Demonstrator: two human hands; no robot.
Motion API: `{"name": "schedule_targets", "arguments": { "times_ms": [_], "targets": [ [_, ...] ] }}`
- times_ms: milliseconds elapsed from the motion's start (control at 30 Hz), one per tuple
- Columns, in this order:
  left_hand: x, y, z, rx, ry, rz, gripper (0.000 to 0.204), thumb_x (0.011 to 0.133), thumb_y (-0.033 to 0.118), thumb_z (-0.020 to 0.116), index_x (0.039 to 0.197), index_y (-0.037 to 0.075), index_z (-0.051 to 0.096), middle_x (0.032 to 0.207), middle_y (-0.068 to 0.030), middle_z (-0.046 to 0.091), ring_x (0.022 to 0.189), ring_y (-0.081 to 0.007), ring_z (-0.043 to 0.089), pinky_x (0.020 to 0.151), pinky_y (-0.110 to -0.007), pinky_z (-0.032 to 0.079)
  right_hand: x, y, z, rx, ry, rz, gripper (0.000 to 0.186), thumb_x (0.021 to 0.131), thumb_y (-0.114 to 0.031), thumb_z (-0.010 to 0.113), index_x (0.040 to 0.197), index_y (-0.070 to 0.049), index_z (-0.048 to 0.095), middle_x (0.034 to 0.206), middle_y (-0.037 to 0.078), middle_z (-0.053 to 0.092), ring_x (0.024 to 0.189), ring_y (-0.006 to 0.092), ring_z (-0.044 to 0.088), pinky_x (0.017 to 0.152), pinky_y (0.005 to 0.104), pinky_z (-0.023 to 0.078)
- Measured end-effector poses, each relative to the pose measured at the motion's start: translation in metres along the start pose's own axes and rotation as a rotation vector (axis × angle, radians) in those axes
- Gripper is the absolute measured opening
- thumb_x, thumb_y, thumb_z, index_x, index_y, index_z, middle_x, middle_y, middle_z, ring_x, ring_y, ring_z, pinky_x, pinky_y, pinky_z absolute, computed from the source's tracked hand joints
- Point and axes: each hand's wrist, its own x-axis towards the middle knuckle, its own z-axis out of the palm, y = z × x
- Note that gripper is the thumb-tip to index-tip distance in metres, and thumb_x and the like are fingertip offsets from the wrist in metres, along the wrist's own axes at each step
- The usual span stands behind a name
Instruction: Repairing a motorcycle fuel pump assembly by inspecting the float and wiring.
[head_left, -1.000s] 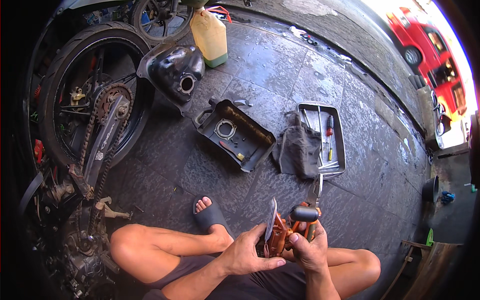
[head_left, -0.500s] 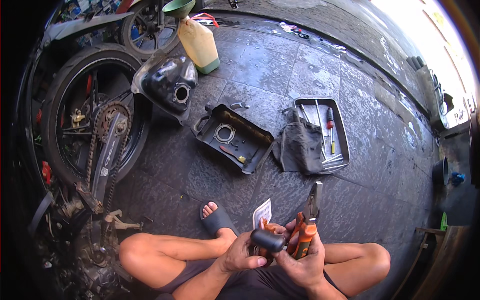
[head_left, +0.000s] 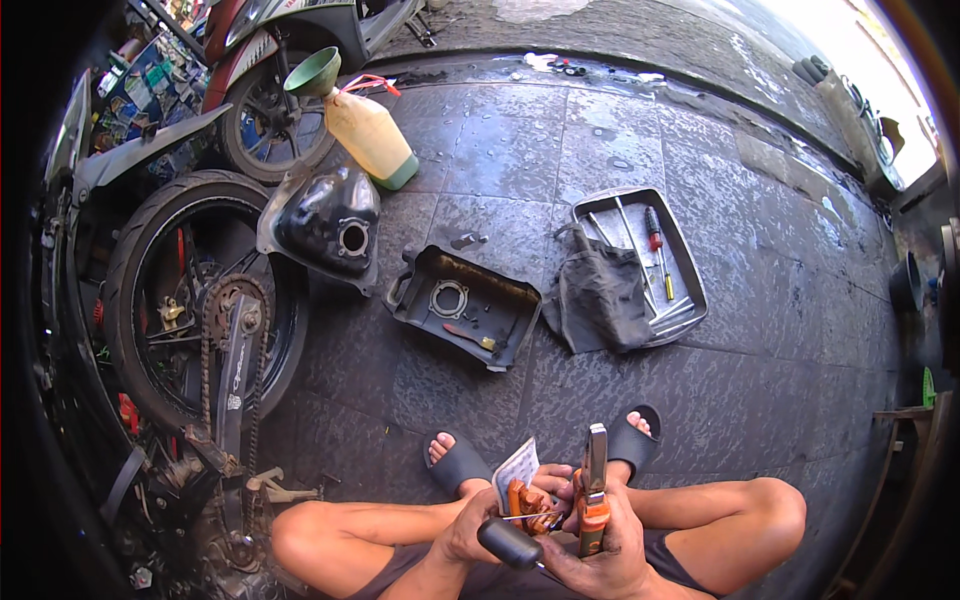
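Low in the view, my left hand [head_left: 465,525] grips an orange mechanical part [head_left: 525,497] with a pale mesh piece [head_left: 515,465] on top and a black oval float [head_left: 508,542] on a thin wire. My right hand [head_left: 605,555] is closed around orange-handled pliers [head_left: 592,460], jaws pointing up, close beside the part; some fingertips are hidden behind it. Both hands are over my crossed legs. Ahead lie an open black housing [head_left: 470,345] holding a metal ring and small pieces, and a metal tray [head_left: 700,290] with screwdrivers, rods and a dark cloth [head_left: 590,310].
A motorcycle wheel with chain [head_left: 140,320] fills the left, beside a dark metal tank [head_left: 320,215], a plastic jug [head_left: 365,135] and green funnel [head_left: 312,70]. A scooter [head_left: 240,45] stands behind. Wooden furniture [head_left: 920,470] and a black bucket [head_left: 905,285] are at right.
The hands and orange part have shifted lower, the float swinging down toward my left wrist, the pliers more upright. The view has tilted; the red vehicle seen earlier is gone.
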Motion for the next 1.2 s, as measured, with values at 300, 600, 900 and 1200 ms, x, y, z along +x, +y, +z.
{"name": "schedule_targets", "arguments": {
  "times_ms": [300,600,900,1200],
  "targets": [
    [-0.005,0.023,0.023,-0.374,0.277,-0.215,0.078,0.065,0.041,0.074,0.119,-0.012,0.054,0.120,-0.0257,0.056,0.113,-0.0305,0.058,0.097,-0.038,0.049,0.005,-0.014,-0.022,0.216,-0.124,0.251,0.038,0.082,0.005,0.067,0.117,0.002,0.054,0.107,0.009,0.054,0.095,0.0182,0.057,0.082,0.0291,0.047],
    [-0.019,0.019,0.019,-0.240,0.419,-0.092,0.080,0.070,0.042,0.072,0.124,-0.012,0.048,0.122,-0.0248,0.056,0.100,-0.0272,0.065,0.087,-0.037,0.055,0.024,0.110,-0.003,-0.354,-0.184,0.695,0.041,0.084,-0.022,0.061,0.114,0.004,0.057,0.109,0.024,0.062,0.102,0.0438,0.061,0.089,0.0508,0.047],
    [-0.013,0.022,0.018,-0.428,0.498,0.045,0.080,0.082,0.041,0.065,0.142,-0.003,0.035,0.117,-0.0286,0.059,0.094,-0.0372,0.068,0.077,-0.046,0.059,0.026,0.221,0.037,-0.664,-0.092,0.826,0.046,0.086,-0.033,0.063,0.121,-0.004,0.061,0.122,0.023,0.056,0.117,0.0415,0.055,0.098,0.0517,0.045],
    [-0.006,0.028,0.006,-0.600,0.530,0.009,0.090,0.082,0.042,0.066,0.148,-0.006,0.026,0.121,-0.0287,0.059,0.095,-0.0324,0.069,0.082,-0.043,0.059,0.185,0.361,-0.085,-0.927,0.532,0.508,0.023,0.083,-0.008,0.055,0.103,0.001,0.057,0.100,0.026,0.062,0.097,0.0430,0.061,0.087,0.0497,0.048]
  ]
}}
